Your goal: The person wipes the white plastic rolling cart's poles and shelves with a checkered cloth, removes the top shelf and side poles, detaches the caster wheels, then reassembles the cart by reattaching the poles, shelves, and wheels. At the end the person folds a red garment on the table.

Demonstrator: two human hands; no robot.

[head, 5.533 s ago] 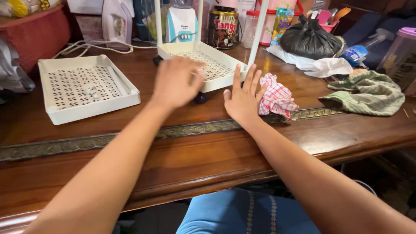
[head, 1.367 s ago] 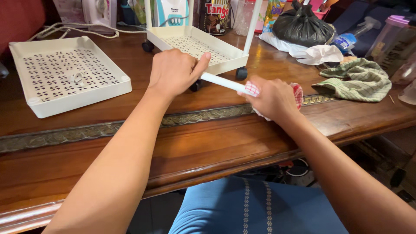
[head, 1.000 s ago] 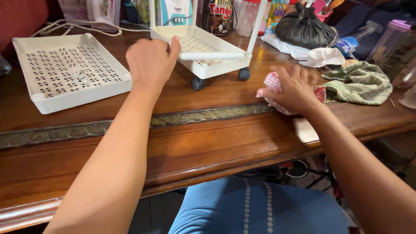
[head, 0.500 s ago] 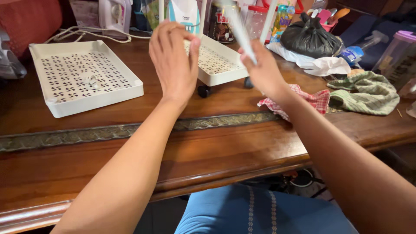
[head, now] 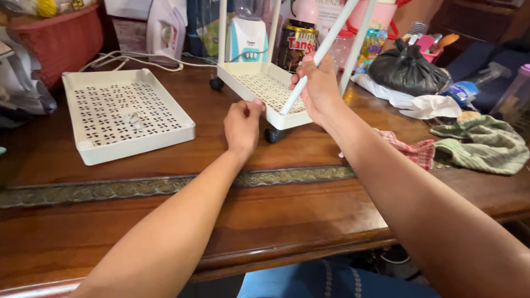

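A white perforated tray on black castor wheels stands on the wooden table, with white upright poles in its far corners. My left hand grips the tray's near edge. My right hand holds a white pole slanted, with its lower end at the tray's near right corner. A second, loose white perforated tray lies flat to the left, with a small white part in it.
A red checked cloth and a green striped cloth lie at the right. A tied black bag, a dark jar, bottles, a white iron and its cord crowd the table's back. The table's front edge is near me.
My right hand picked the white pole up from the table by the red cloth, raised it and brought its end down to the wheeled tray's corner. My left hand lowered onto the tray's near edge.
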